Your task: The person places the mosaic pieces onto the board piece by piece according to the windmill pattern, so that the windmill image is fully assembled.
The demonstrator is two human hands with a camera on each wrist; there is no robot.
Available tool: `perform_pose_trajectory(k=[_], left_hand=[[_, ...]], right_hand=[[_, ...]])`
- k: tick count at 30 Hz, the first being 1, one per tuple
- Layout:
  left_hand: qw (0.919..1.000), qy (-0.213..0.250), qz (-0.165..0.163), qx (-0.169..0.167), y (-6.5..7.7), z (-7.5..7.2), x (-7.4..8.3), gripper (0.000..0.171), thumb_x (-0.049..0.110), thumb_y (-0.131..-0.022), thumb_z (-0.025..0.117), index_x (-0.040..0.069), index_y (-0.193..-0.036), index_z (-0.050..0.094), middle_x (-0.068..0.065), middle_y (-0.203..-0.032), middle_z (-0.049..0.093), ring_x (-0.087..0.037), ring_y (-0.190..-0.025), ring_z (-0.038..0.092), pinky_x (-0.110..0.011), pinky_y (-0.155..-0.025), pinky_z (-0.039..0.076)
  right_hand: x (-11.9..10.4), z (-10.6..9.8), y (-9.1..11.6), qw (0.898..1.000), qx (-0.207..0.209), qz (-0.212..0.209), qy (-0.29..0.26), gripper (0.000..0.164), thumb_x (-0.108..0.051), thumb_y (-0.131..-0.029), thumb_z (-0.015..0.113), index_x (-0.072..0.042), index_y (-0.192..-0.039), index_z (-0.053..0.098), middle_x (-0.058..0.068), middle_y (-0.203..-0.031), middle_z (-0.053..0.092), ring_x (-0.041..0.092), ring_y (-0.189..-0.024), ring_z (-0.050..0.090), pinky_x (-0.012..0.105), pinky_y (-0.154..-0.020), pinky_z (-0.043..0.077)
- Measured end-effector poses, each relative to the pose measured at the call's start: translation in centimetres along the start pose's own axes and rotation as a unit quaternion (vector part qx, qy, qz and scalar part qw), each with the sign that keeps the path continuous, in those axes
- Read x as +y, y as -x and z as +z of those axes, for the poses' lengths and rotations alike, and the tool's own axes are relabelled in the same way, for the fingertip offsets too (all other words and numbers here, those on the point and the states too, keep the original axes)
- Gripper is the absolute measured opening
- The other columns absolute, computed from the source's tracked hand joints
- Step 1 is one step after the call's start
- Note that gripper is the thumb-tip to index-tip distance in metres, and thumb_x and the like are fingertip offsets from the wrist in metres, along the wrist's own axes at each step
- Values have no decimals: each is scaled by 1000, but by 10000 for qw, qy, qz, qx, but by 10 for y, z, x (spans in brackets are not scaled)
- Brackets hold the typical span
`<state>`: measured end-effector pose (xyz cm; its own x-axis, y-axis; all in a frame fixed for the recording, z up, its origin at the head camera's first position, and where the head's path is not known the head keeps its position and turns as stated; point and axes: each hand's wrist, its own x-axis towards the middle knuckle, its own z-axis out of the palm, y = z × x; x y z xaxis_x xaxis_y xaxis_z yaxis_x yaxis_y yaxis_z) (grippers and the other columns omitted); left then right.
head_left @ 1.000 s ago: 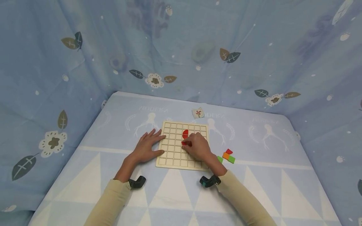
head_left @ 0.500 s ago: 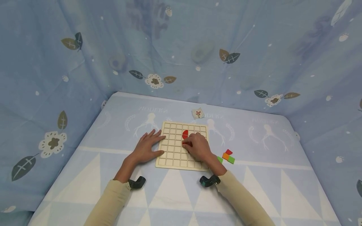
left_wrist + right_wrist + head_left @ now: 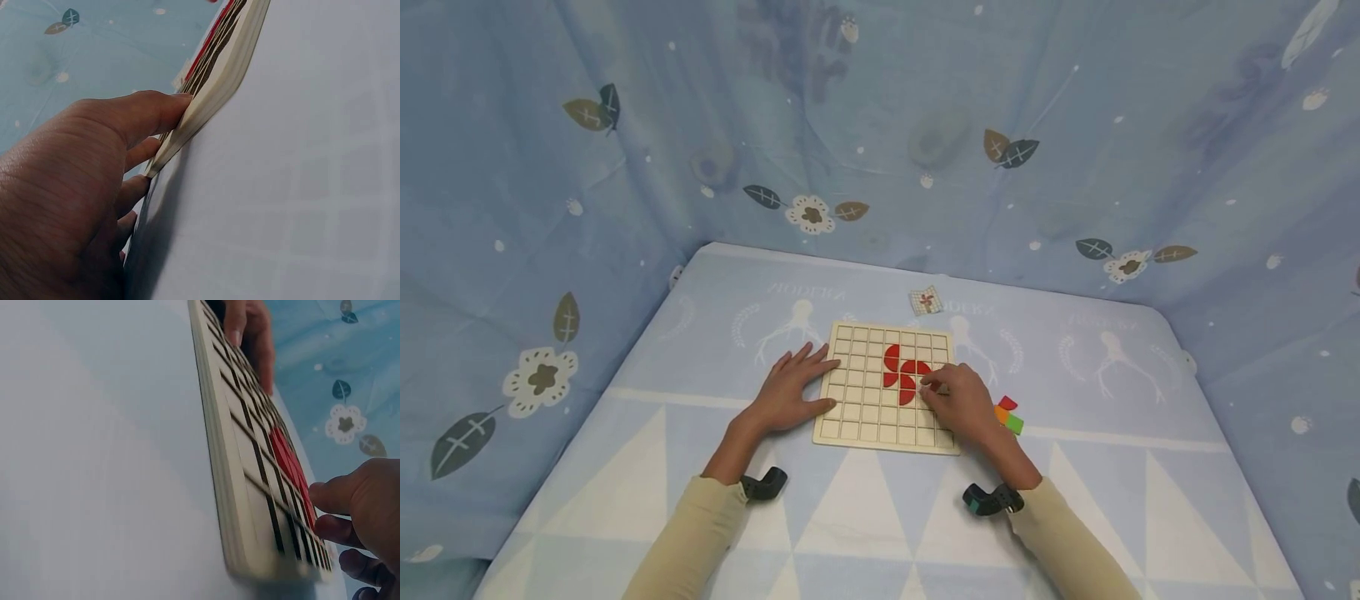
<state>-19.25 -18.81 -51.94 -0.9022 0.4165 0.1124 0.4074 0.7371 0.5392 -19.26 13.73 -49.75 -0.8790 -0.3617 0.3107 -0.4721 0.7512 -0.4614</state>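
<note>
A square wooden grid board lies on the cloth-covered surface. Several red quarter-circle pieces sit right of its middle, arranged like a pinwheel. My left hand rests with spread fingers at the board's left edge; in the left wrist view, its thumb touches the rim. My right hand is over the board's right side, thumb and forefinger bent beside the red pieces. In the right wrist view a small gap shows between those fingertips, with nothing visible in it.
To the right of the board lie a loose red piece, an orange piece and a green piece, partly behind my right hand. A small card with a pinwheel picture lies beyond the board. Patterned cloth walls stand behind and at the sides.
My right hand has drawn back to the right from the red pieces, uncovering the pinwheel shape and covering a green piece. The left hand has stayed in place.
</note>
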Motion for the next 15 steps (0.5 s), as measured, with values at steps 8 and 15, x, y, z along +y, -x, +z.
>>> perform_pose_trajectory(k=[8, 15], left_hand=[[10000, 35, -20, -27, 0, -2, 1, 69, 41, -87, 71, 16, -147, 49, -7, -158, 29, -29, -148, 12, -51, -117, 6], [10000, 1, -23, -36, 0, -1, 2, 69, 41, -87, 71, 16, -147, 48, -7, -159, 29, -29, -148, 12, -51, -117, 6]], right_hand=[[33, -32, 27, 9946, 261, 702, 722, 20, -16, -84, 77, -7, -102, 76, 4, -88, 66, 22, -76, 54, 36, -63, 44], [57, -49, 47, 9841, 128, 1206, 1297, 31, -17, -83, 78, 1, -108, 74, 17, -103, 64, 29, -84, 56, 39, -63, 47]])
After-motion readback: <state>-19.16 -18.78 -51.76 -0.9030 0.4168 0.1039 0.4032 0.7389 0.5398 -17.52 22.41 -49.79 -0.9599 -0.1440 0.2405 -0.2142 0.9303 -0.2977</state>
